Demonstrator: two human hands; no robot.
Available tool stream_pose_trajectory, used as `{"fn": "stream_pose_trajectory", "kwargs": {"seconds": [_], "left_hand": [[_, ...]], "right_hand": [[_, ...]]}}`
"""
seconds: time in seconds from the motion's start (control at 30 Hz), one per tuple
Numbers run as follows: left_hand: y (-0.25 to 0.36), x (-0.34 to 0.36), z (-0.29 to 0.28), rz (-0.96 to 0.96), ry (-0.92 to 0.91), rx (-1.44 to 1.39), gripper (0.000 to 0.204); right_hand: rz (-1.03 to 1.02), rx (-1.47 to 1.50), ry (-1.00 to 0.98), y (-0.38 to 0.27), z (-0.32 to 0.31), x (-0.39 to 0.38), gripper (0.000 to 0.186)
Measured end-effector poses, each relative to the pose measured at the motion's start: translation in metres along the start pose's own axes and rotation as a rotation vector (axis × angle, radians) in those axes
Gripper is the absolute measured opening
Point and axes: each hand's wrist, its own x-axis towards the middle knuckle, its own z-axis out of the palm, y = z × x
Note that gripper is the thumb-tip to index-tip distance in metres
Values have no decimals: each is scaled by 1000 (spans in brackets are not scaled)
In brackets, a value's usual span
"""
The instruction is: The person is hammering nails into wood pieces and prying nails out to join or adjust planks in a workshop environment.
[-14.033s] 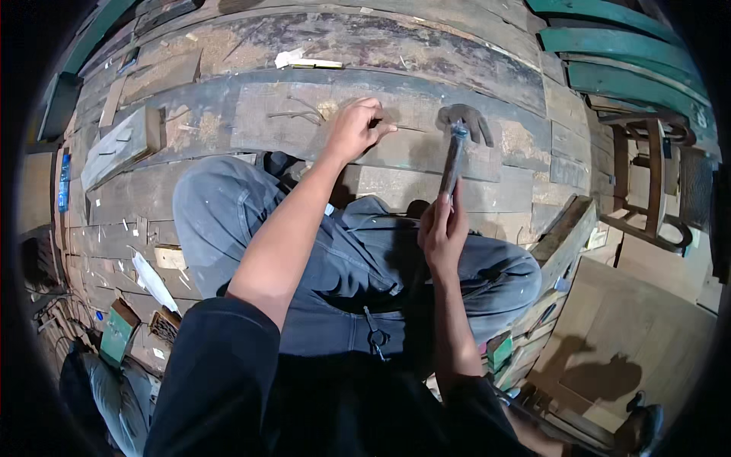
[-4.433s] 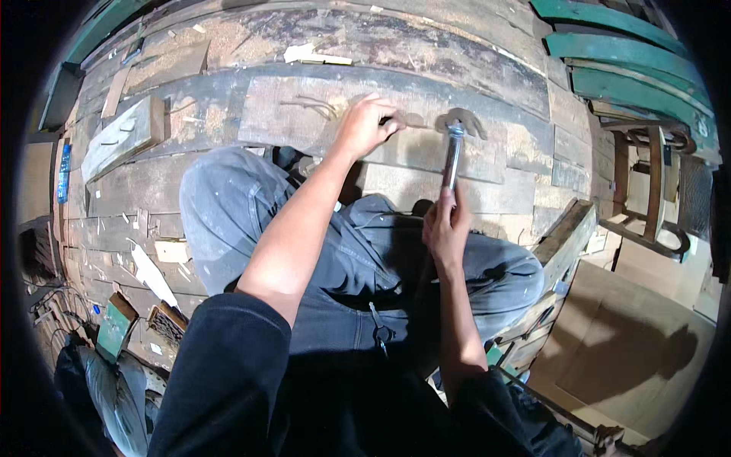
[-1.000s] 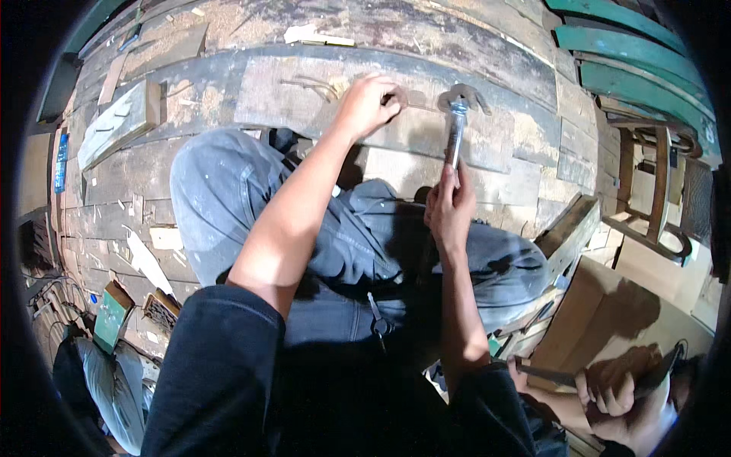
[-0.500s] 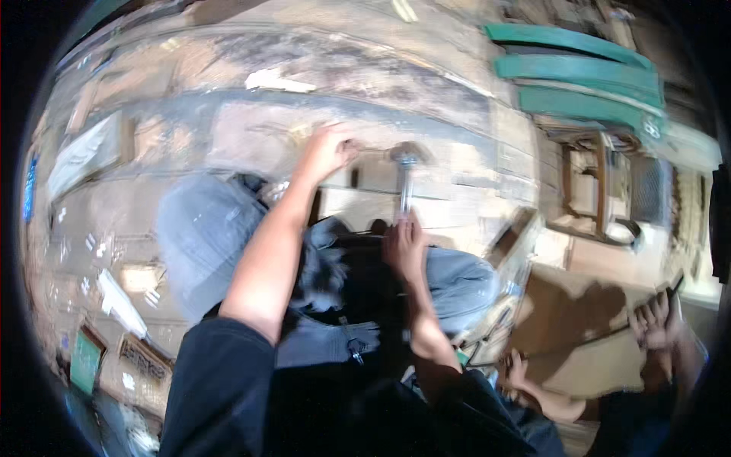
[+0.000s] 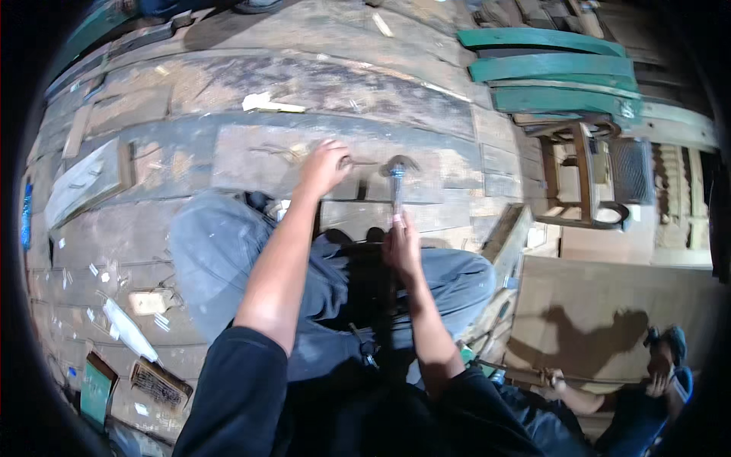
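Observation:
I sit on the wooden floor with my knees spread, both hands in front of me. My right hand (image 5: 402, 245) is wrapped round the handle of a hammer (image 5: 397, 183), its head pointing away from me. To the left of that head, the fingers of my left hand (image 5: 325, 167) are closed on a thin, dark rod-like piece (image 5: 367, 163). The piece points right, toward the hammer head; its exact kind is too small to tell. Beneath my left hand lies a flat, pale board (image 5: 247, 148).
Green curved slats (image 5: 560, 68) are stacked at the far right, near a wooden frame (image 5: 585, 175). A brown panel (image 5: 579, 289) lies on the right, beside a co-worker's hand (image 5: 661, 373). Wood scraps and a brush (image 5: 161, 382) lie on the left.
The view has steadied and shifted slightly. Both my hands stay in nearly the same place, the hammer still in the right. The co-worker's hands at the lower right have moved down.

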Motion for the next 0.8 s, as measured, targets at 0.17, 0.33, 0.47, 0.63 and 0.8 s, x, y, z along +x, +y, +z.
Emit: {"fn": "stream_pose_trajectory", "kwargs": {"seconds": [0.17, 0.33, 0.47, 0.63, 0.8], "left_hand": [[3, 2, -6, 35, 20, 1, 11], [7, 7, 2, -18, -34, 41, 9], [11, 8, -9, -1, -120, 63, 12], [25, 16, -13, 54, -183, 120, 14], [29, 22, -22, -8, -277, 202, 21]], "right_hand": [[-12, 38, -16, 3, -1, 1, 29], [92, 36, -11, -7, -2, -4, 44], [101, 161, -105, -11, 6, -3, 48], [184, 372, 19, -38, -2, -10, 36], [294, 726, -53, -38, -19, -4, 21]]}}
